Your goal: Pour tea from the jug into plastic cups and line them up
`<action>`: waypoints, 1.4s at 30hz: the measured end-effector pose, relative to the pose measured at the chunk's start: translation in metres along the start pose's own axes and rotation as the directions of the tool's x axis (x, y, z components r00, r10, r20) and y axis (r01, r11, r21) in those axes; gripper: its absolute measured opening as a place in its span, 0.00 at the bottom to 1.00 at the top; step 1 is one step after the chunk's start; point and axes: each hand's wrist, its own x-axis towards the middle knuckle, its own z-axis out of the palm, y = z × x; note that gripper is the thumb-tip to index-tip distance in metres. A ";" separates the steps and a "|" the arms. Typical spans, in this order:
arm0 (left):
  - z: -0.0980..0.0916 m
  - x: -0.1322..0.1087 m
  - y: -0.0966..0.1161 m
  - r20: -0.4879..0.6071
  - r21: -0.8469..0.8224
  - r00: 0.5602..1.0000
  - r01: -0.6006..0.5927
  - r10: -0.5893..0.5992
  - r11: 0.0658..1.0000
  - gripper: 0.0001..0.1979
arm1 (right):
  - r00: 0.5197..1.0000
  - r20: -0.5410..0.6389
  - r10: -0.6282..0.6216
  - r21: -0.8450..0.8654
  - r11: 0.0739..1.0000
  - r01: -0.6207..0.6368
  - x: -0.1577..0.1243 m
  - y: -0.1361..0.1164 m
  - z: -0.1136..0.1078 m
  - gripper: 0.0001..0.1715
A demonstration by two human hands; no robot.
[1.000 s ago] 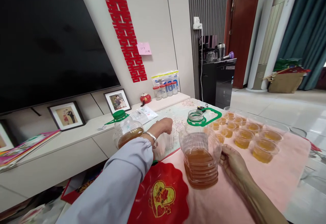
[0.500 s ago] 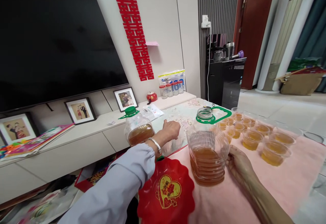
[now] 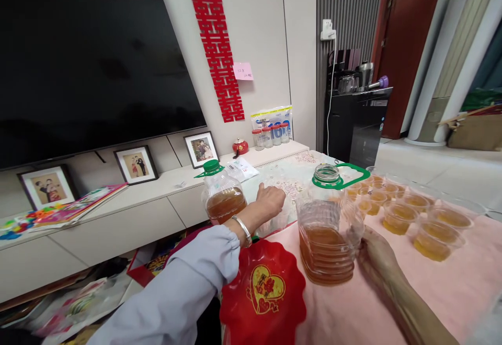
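Observation:
A clear plastic jug (image 3: 327, 253) with a green neck ring and handle stands uncapped on the pink cloth, partly filled with amber liquid. My right hand (image 3: 374, 253) grips its right side; some fingertips are hidden behind it. My left hand (image 3: 270, 201) is curled closed over clear plastic pieces (image 3: 276, 223), beyond the red scalloped tray (image 3: 288, 298). What its fingers hold, if anything, is hidden. Left of my forearm is a second jug (image 3: 225, 204) with a green cap and amber liquid. Several clear cups of amber liquid (image 3: 399, 218) stand right of the open jug.
The pink cloth (image 3: 333, 313) covers the near table. Along the wall, a white cabinet (image 3: 129, 225) carries framed photos (image 3: 137, 164), red-lidded jars (image 3: 266, 137) and a red pot (image 3: 240, 147). Below it is an open shelf with bags. A black cabinet (image 3: 358, 125) stands behind the table.
The view has swung slightly left, so everything sits farther right. The pink note on the wall now hangs flat, its writing showing. Both hands keep nearly the same places and poses.

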 end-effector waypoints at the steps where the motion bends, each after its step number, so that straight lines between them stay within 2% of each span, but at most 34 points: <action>1: 0.001 -0.002 0.000 -0.020 0.001 1.000 -0.006 0.006 1.000 0.10 | 1.000 -0.001 -0.001 -0.002 1.000 0.001 0.000 0.000 0.000 0.11; 10: 0.014 -0.008 -0.008 -0.142 -0.049 0.989 -0.038 0.030 0.998 0.12 | 0.999 -0.011 -0.032 -0.022 0.999 0.032 -0.004 0.000 0.002 0.11; 16: 0.003 -0.016 -0.015 -0.234 -0.092 0.971 -0.061 0.038 0.994 0.13 | 0.999 -0.006 -0.044 -0.038 0.998 0.044 -0.004 0.001 0.001 0.11; 22: -0.027 -0.058 -0.010 -0.258 -0.119 0.966 -0.059 0.026 0.991 0.12 | 0.996 -0.020 -0.085 -0.053 0.995 0.084 -0.004 0.001 0.001 0.10; 25: -0.029 -0.085 -0.011 -0.275 -0.138 0.961 -0.044 0.004 0.989 0.11 | 0.993 -0.032 -0.110 -0.070 0.992 0.107 -0.003 0.001 0.000 0.10; 28: -0.012 -0.109 -0.018 -0.345 -0.193 0.938 -0.078 0.007 0.978 0.06 | 0.991 -0.022 -0.135 -0.080 0.988 0.133 -0.003 0.000 0.000 0.10; 30: 0.007 -0.123 -0.022 -0.367 -0.257 0.929 -0.144 0.042 0.956 0.04 | 0.988 0.004 -0.157 -0.078 0.985 0.156 -0.006 -0.003 0.002 0.10; 32: 0.030 -0.135 -0.023 -0.340 -0.317 0.938 -0.180 0.066 0.931 0.04 | 0.983 0.052 -0.178 -0.071 0.981 0.181 -0.011 -0.008 0.006 0.11; 37: 0.081 -0.153 -0.021 -0.201 -0.404 0.980 -0.091 0.008 0.910 0.04 | 0.955 0.212 -0.208 -0.051 0.973 0.223 -0.026 -0.024 0.017 0.14; 42: 0.110 -0.156 -0.018 -0.160 -0.470 0.984 -0.008 -0.077 0.882 0.05 | 0.920 0.329 -0.212 -0.036 0.971 0.237 -0.034 -0.030 0.018 0.25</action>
